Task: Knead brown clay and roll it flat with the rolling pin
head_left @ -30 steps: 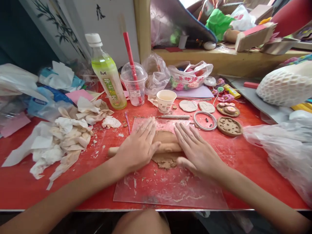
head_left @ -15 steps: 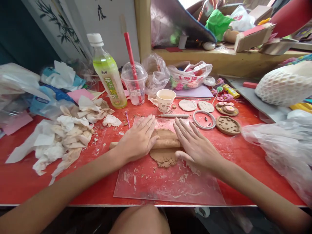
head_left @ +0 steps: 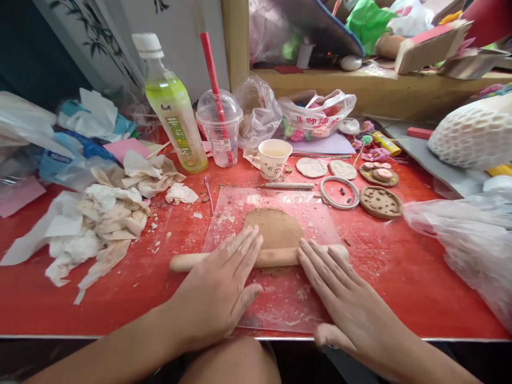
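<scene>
Wht-capped btl nr clr plastic cup w/ red straw; crumpled tissues at L; plastic bag at R.

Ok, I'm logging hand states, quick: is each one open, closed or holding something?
Left hand: open, laid across the rolling pin, not gripping it.
Right hand: open, also laid across the rolling pin.

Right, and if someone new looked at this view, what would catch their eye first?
Probably the rolling pin in the middle, lying across a flat brown clay-like sheet, with the left hand and right hand laid flat on it. Next, perhaps the tall bottle of yellow-green drink at the back left, beside a clear domed cup with a red straw. The crumpled tissues heaped on the left also stand out.
</scene>
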Demonstrator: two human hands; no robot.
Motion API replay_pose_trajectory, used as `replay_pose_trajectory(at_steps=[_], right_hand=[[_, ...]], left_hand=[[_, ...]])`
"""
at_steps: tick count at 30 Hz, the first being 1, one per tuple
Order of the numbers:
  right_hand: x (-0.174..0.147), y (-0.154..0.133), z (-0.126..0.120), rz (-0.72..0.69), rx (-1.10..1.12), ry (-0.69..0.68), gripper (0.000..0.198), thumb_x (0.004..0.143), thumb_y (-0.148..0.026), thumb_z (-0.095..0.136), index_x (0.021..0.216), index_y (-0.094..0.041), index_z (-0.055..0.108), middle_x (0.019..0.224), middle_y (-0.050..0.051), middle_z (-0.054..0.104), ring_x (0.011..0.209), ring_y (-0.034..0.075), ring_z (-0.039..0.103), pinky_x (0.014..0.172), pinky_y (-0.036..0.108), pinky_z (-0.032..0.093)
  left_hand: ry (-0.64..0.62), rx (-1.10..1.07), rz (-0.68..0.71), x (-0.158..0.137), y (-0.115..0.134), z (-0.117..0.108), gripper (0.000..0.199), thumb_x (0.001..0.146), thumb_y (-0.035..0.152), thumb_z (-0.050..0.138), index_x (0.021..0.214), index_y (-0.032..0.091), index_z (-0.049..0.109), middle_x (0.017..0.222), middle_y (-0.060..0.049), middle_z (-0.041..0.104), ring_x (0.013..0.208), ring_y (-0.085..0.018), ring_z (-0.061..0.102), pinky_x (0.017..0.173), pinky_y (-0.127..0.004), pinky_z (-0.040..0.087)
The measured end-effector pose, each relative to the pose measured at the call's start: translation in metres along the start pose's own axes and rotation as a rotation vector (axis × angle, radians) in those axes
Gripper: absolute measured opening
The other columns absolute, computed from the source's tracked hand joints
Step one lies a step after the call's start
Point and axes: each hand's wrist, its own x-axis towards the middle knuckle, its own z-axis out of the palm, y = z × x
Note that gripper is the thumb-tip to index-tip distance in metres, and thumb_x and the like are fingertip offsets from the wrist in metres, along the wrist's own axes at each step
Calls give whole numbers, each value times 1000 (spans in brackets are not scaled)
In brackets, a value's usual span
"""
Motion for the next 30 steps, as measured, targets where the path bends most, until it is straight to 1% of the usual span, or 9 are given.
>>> replay_pose_trajectory(at_steps=[3,5,10,14,18,22,26,28,30], right_hand=[[-12,-7,-3,-29,8,-19,108,71,-79,9,145,-1,8,151,16,17,140,26,11,111,39,22],[-6,-1,-2,-30,19,-31,104,73,-77,7,145,-2,8,151,16,17,140,26,10,110,40,23],[45,38,7,31,35,45,93,82,-70,13,145,-3,2,150,19,16,140,27,5,112,48,16],[88,71,18,185,55,42,80,89,-61,11,146,-6,3,152,16,11,140,23,4,113,46,13],[110,89,27,267,29,109,79,89,-60,12,146,-7,-2,153,14,5,140,24,0,114,47,8],[107,86,25,251,0,141,80,89,-61,14,146,-7,-4,152,15,3,140,24,-2,113,49,7],[81,65,15,140,12,59,87,86,-65,15,145,-3,5,151,18,11,141,25,3,114,47,10],[62,49,10,88,19,31,94,82,-71,17,145,-1,7,151,19,14,140,27,5,113,47,13],[40,33,7,55,19,21,100,78,-74,21,145,-1,6,150,19,15,140,28,5,112,46,17]], left_hand=[[-3,6,71,-11,4,-3,58,93,39,34,140,6,28,148,-14,25,139,-24,17,110,-36,25],[9,14,63,-5,-2,0,58,94,40,33,140,6,28,148,-14,26,139,-23,17,111,-37,24],[51,47,-57,44,-42,13,57,96,37,24,139,-1,28,147,-19,26,138,-25,19,113,-41,19],[170,82,-119,83,-78,15,55,95,31,23,138,-2,29,146,-19,27,138,-25,19,114,-42,15],[263,90,-177,102,-95,11,55,94,30,26,140,-1,25,147,-20,24,139,-25,16,114,-43,13],[275,67,-178,98,-92,14,55,94,29,26,142,1,20,149,-18,20,140,-24,12,114,-45,12],[124,22,-187,72,-71,18,55,95,33,21,140,1,26,149,-17,22,140,-24,13,114,-44,16],[30,0,-171,54,-55,16,56,95,36,20,138,1,30,147,-17,26,139,-24,17,113,-43,19],[-11,-3,-133,33,-36,12,58,96,37,21,138,0,30,146,-18,29,138,-24,20,113,-42,20]])
